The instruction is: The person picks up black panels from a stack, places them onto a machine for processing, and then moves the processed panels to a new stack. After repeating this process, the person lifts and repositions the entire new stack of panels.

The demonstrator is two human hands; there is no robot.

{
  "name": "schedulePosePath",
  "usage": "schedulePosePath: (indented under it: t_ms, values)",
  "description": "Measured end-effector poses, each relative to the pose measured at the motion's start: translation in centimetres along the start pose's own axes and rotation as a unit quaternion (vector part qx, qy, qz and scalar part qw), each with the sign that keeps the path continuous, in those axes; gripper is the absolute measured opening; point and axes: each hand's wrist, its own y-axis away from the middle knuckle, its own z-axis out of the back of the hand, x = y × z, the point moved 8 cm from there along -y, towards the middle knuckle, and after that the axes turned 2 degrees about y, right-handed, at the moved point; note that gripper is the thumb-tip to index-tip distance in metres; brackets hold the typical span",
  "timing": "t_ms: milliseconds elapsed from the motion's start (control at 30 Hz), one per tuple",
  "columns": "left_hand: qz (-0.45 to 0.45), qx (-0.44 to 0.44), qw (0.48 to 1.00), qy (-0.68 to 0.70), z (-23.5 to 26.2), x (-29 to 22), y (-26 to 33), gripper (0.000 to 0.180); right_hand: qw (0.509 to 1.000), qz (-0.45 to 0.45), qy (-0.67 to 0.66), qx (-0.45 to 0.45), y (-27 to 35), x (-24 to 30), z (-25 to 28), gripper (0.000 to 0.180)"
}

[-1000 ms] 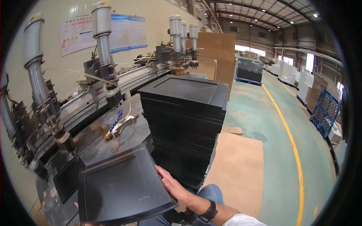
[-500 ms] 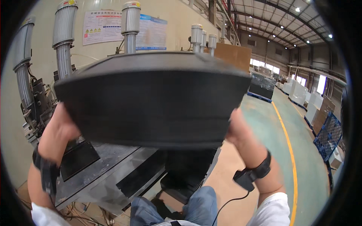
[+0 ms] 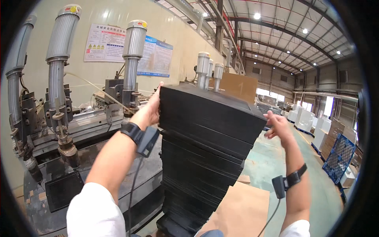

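Observation:
In front of me rises a tall stack of thin black panels [image 3: 193, 170], its layers slightly uneven. On its top rests a thick block of black panels [image 3: 209, 118] with flush sides. My left hand [image 3: 153, 107] lies with its palm and fingers flat along the block's left side, fingertips at the top edge. Beside the block's right corner is my right hand [image 3: 278, 125], its fingers loosely bent and apart, with nothing in them. A black strap with a small device circles each wrist.
To the left, a work table [image 3: 146, 189] stands under several upright metal cylinders [image 3: 63, 35], with a flat black panel [image 3: 63, 191] on it. Brown cardboard [image 3: 241, 205] lies right of the stack. Farther right are a yellow floor line, wrapped pallets and a blue pallet [image 3: 338, 158].
The black block I held up in both hands now sits on top of the stack. My right hand has come off its side; my left hand still touches it. The view has shifted.

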Motion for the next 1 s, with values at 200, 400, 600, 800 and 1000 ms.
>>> schedulePosePath:
  t_ms: [200, 400, 600, 800, 1000]
  values:
    - [-0.038, -0.033, 0.997, -0.052, 0.2, 2.1, -1.8, 0.064, 0.959, 0.281, 0.013, -0.024, 1.1, 9.2, -3.8, 0.037]
    - [-0.378, -0.230, 0.876, -0.194, 3.6, -3.9, 9.3, 0.049, 0.909, 0.298, 0.290, 0.006, 2.7, 14.6, -8.9, 0.049]
    - [-0.310, -0.154, 0.690, -0.636, 8.3, 9.3, 29.1, 0.033, 0.832, 0.316, 0.445, -0.105, 0.6, 13.3, -11.3, 0.055]
    - [0.062, -0.409, 0.509, -0.755, 28.7, 8.5, 47.1, 0.060, 0.778, 0.384, 0.451, -0.210, 4.5, 17.8, -13.6, 0.034]
    - [0.092, -0.397, 0.493, -0.769, 34.0, 12.0, 52.3, 0.080, 0.749, 0.588, 0.268, -0.151, 19.1, 24.9, -22.2, 0.044]
